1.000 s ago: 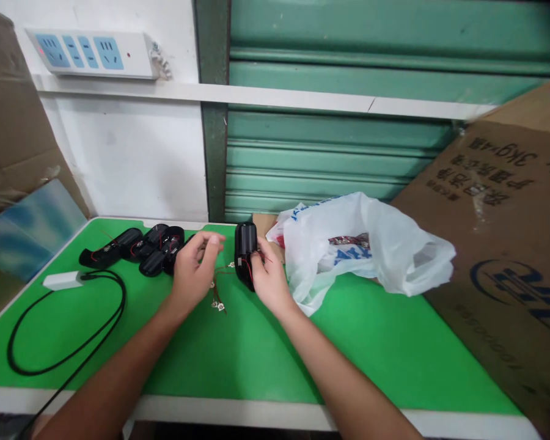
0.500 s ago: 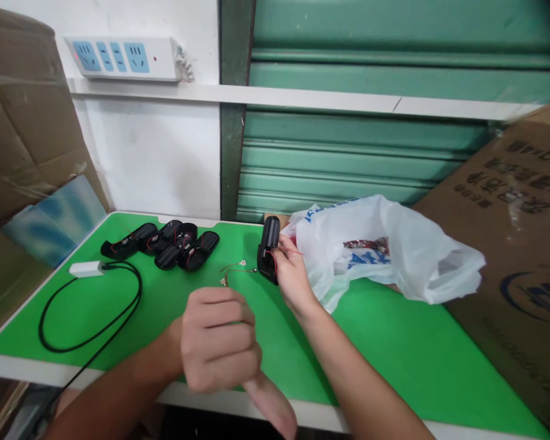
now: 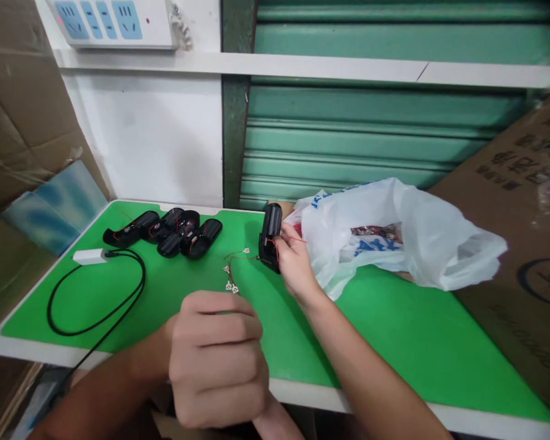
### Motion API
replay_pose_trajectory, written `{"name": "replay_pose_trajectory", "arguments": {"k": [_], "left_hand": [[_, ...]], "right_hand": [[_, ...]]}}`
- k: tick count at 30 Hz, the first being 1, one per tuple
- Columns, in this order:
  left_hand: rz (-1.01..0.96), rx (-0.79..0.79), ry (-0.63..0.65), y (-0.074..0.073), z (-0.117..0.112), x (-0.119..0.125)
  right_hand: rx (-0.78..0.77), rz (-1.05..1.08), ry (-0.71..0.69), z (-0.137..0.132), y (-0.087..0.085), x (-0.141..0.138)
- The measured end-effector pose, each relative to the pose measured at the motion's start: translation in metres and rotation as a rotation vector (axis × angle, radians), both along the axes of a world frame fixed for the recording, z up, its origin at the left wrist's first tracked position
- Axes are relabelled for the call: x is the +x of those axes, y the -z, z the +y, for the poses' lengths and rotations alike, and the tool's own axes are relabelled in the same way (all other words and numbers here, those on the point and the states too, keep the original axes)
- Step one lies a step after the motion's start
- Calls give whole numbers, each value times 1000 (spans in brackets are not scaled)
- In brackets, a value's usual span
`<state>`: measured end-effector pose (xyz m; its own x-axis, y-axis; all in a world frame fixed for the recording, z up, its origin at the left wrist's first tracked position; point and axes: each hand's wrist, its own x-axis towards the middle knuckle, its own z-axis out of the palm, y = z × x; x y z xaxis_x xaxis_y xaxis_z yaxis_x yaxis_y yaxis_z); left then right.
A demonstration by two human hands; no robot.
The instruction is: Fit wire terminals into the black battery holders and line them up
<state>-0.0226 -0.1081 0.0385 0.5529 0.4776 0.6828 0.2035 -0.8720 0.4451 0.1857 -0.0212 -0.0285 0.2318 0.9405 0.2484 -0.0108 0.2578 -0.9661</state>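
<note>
My right hand (image 3: 294, 255) grips an upright black plastic housing (image 3: 271, 227) by its right side. The housing has an oblong compartment at the top, and thin red wires stick out beside my fingers. In the foreground my left hand (image 3: 220, 360) is a closed fist, back of the hand towards me, thumb pointing down. Its palm side is hidden, and no object shows in it. Between the hands, several small white discs (image 3: 231, 288) on thin wires lie on the green mat (image 3: 302, 360). More black housings (image 3: 190, 235) with red wires lie in a group at the back left.
A white plastic bag (image 3: 440, 244) with wired parts inside lies at right, beside a large cardboard box (image 3: 522, 305). On the left are a white adapter (image 3: 90, 256) with a looped black cable (image 3: 50, 305) and another cardboard box (image 3: 22, 116). A power strip (image 3: 114, 24) hangs on the wall.
The view has tipped downward, so the wall strip sits higher. My left fist appears larger and its thumb shows less; more small discs are visible. My right hand keeps hold of the black housing.
</note>
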Motion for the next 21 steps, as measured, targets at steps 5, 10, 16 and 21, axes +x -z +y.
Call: {"name": "replay_pose_trajectory", "arguments": {"k": [5, 10, 16, 21], "left_hand": [[56, 205, 164, -6, 15, 5], [-205, 237, -79, 4, 56, 18], [-236, -342, -335, 25, 85, 33], [-252, -663, -223, 29, 85, 39]], "right_hand": [[-7, -20, -1, 0, 2, 0], [24, 1, 12, 1, 1, -1], [66, -26, 2, -4, -2, -6], [74, -119, -5, -11, -7, -12]]}}
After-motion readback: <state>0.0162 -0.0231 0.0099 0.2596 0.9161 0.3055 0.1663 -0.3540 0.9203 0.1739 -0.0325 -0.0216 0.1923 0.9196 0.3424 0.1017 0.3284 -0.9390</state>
